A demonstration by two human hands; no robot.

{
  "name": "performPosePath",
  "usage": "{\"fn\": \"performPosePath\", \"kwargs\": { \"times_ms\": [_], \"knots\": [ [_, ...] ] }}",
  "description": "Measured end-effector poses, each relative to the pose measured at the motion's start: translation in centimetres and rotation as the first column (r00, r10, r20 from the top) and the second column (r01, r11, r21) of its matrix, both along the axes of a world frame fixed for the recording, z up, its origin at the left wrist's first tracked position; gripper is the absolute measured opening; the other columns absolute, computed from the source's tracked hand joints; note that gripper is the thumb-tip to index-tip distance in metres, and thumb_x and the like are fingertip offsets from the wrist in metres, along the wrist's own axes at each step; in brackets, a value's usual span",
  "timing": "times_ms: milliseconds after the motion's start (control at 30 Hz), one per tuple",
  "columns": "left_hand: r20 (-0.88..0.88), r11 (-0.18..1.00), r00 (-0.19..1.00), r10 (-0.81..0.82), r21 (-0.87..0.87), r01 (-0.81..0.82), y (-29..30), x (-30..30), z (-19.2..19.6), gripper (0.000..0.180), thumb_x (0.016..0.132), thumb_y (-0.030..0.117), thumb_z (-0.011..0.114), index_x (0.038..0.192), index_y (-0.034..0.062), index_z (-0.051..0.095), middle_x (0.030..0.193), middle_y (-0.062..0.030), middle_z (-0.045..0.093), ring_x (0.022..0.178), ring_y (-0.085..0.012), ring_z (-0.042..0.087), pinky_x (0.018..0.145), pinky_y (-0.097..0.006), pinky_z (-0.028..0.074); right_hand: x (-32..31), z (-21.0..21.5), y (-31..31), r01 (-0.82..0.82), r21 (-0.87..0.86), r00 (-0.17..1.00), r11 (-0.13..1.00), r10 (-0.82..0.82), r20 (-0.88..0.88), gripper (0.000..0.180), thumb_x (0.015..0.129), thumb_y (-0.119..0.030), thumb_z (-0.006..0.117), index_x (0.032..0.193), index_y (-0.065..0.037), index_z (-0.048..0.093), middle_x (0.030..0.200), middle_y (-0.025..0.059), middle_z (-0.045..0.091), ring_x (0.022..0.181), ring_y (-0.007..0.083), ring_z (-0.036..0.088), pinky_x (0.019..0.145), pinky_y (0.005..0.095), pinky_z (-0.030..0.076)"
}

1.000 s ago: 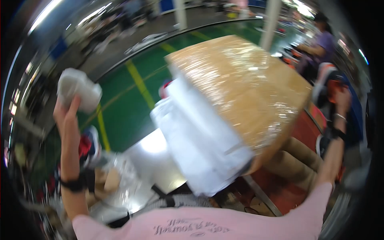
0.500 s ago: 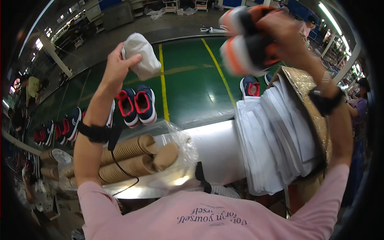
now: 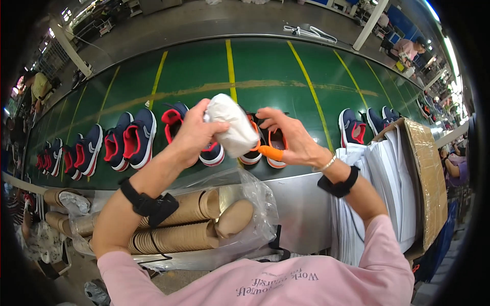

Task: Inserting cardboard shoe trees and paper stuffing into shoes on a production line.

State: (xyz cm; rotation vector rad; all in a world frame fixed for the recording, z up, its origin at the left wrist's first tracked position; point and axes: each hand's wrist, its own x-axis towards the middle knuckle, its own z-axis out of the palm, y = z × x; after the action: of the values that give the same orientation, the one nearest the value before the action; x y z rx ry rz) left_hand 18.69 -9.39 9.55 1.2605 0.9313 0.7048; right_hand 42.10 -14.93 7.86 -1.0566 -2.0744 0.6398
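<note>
My left hand [image 3: 200,128] is closed round a wad of white paper [image 3: 232,130], holding it above the green conveyor belt. Just to its right, my right hand [image 3: 298,143] has its fingers apart, with an orange finger cover [image 3: 271,153] on the thumb. Below both hands stands a pair of dark shoes with orange lining [image 3: 277,138], partly hidden by the wad and my right fingers. Whether the right hand touches them I cannot tell. A navy shoe with red lining [image 3: 172,121] shows behind my left hand, its mate mostly covered by the wrist.
More navy-and-red shoes [image 3: 140,135] line the belt [image 3: 199,71] to the left, with others [image 3: 351,127] at right. Brown moulded inserts [image 3: 173,237] lie in a plastic bag near me. A cardboard box [image 3: 434,188] holds white paper sheets [image 3: 377,199]. Other people work farther off.
My right hand has come down from the upper right, where it held up the orange-and-black shoes; they now stand on the belt. The left hand has brought the paper wad over them.
</note>
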Motion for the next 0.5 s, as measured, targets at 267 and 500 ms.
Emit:
{"fn": "performPosePath", "kwargs": {
  "times_ms": [267,500],
  "knots": [
    [0.053,0.952,0.95,-0.307,0.009,0.307,0.5,6.7,-2.3,0.037,0.089,0.016,0.058,0.119,-0.0014,0.044,0.109,-0.0098,0.058,0.096,-0.0172,0.06,0.079,-0.032,0.053,1.5,-2.2,-3.5,0.411,0.069,0.903,0.909,-0.395,-0.171,0.05,0.073,-0.014,0.071,0.115,-0.001,0.048,0.083,0.0236,0.062,0.073,0.0365,0.064,0.061,0.0364,0.05],
    [-0.777,0.49,0.554,0.3,0.624,0.609,4.8,7.7,-8.1,0.034,0.08,0.031,0.06,0.088,-0.0023,0.058,0.087,-0.0185,0.06,0.077,-0.0364,0.059,0.071,-0.042,0.049,4.2,-1.3,-3.7,0.457,-0.441,0.828,0.772,-0.551,-0.106,0.043,0.069,-0.013,0.07,0.099,-0.001,0.042,0.078,0.021,0.064,0.07,0.0313,0.064,0.063,0.0368,0.049]
  ]
}}
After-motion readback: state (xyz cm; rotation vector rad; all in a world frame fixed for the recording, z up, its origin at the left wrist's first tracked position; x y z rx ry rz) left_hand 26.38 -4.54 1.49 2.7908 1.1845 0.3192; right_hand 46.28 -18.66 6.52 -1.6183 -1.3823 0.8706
